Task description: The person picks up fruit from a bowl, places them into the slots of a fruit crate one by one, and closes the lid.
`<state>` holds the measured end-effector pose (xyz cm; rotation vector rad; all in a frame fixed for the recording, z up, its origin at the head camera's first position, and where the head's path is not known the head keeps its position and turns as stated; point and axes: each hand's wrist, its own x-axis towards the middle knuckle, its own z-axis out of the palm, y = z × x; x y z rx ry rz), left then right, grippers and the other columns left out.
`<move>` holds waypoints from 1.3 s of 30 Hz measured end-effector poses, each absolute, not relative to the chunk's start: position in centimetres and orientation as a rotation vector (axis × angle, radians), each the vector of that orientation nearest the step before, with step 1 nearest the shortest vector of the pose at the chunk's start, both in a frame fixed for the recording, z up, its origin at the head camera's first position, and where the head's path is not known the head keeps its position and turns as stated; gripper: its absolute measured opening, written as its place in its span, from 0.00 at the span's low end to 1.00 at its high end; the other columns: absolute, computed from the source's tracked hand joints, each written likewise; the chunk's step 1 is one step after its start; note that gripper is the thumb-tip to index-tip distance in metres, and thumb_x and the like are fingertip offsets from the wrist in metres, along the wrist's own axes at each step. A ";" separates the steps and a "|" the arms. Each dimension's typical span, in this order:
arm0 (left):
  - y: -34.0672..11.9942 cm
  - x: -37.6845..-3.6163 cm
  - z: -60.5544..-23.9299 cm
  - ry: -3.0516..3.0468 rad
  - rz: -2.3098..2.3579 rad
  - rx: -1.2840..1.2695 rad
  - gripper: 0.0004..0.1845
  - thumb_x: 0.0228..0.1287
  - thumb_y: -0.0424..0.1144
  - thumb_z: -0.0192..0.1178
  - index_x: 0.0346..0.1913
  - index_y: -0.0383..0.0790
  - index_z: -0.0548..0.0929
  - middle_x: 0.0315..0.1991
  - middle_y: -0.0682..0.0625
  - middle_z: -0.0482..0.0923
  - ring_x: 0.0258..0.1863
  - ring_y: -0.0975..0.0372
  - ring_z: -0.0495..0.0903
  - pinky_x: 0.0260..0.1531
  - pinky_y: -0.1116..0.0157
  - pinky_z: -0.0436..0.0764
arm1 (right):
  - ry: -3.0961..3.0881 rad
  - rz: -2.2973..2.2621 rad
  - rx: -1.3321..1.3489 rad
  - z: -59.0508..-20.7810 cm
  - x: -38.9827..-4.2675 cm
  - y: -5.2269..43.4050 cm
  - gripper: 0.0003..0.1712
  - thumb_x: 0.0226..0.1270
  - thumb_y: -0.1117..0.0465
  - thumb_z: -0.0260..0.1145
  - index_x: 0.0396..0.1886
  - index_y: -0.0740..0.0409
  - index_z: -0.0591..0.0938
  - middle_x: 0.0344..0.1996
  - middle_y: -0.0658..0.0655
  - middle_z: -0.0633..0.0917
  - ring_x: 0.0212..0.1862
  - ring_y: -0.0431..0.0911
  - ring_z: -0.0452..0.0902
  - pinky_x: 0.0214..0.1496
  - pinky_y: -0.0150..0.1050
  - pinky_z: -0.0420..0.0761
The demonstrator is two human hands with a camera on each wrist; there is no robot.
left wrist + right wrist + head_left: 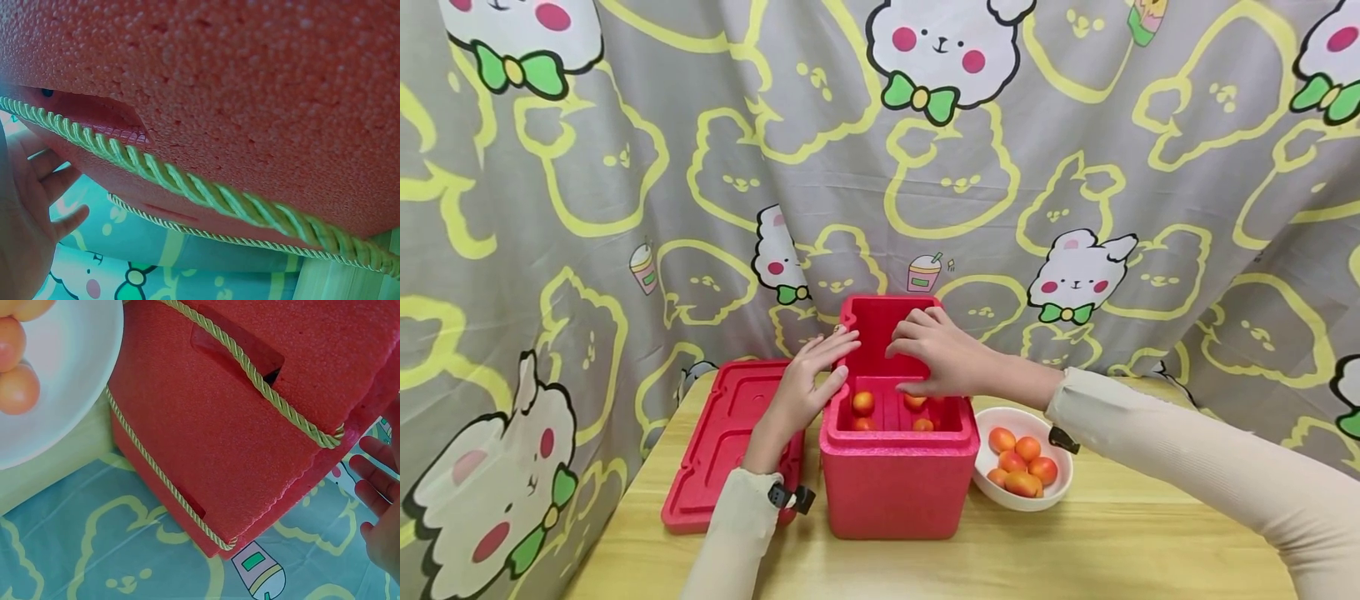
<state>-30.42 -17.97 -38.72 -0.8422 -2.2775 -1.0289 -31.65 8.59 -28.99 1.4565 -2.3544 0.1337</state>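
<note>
A red foam box (898,492) stands uncovered on the table, with several small orange-red fruits (862,403), apricot-like, on its floor. My left hand (805,379) is at the box's left rim, fingers straight and pointing toward the opening; whether they touch the rim I cannot tell. Over the opening, toward the right side, hovers my right hand (943,354) with its fingers loosely bent. No fruit shows in it, and in the right wrist view its fingers (375,478) are spread apart. Part of the box's inside is hidden behind this hand.
To the right stands a white bowl (1000,498) with several more of the fruits. A red foam lid (722,417) lies flat at the left, partly behind my left forearm. Twisted gold rope (250,369) runs along the box's sides. A patterned curtain (820,192) hangs behind the table.
</note>
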 end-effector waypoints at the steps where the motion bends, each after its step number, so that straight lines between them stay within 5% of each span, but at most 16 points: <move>1: -18.0 -30.4 -38.8 -2.278 -1.027 -0.841 0.26 0.70 0.45 0.58 0.69 0.43 0.78 0.72 0.49 0.73 0.77 0.55 0.66 0.75 0.39 0.61 | -2.352 0.133 1.455 -29.0 -31.7 8.6 0.29 0.48 0.45 0.82 0.50 0.52 0.87 0.49 0.52 0.86 0.54 0.45 0.77 0.59 0.47 0.76; 39: -18.0 -30.5 -38.8 -2.270 -1.020 -0.848 0.27 0.69 0.45 0.59 0.69 0.42 0.78 0.72 0.48 0.74 0.76 0.53 0.67 0.74 0.39 0.62 | -2.294 0.466 1.198 -32.3 -33.3 18.7 0.20 0.49 0.55 0.82 0.43 0.53 0.88 0.40 0.52 0.86 0.47 0.45 0.72 0.52 0.51 0.66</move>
